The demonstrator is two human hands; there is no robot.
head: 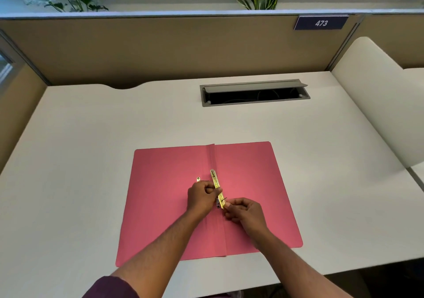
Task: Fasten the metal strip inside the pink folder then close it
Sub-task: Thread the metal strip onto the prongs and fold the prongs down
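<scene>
The pink folder (250, 183) lies open and flat on the white desk, its spine fold running away from me down the middle. Along that fold sits the brass-coloured metal strip (215, 179), pointing away from me. My left hand (202, 196) pinches the strip at its middle from the left. The fingertips of my right hand (244, 211) grip the strip's near end, where a thin prong sticks up. A small brass piece (198, 179) lies on the left leaf, just beyond my left hand.
The white desk (114, 125) has an open grey cable hatch (254, 93) at the back right. Tan partition walls enclose the back and left. A rounded white panel (376, 105) rises on the right. The desk's front edge runs just below the folder.
</scene>
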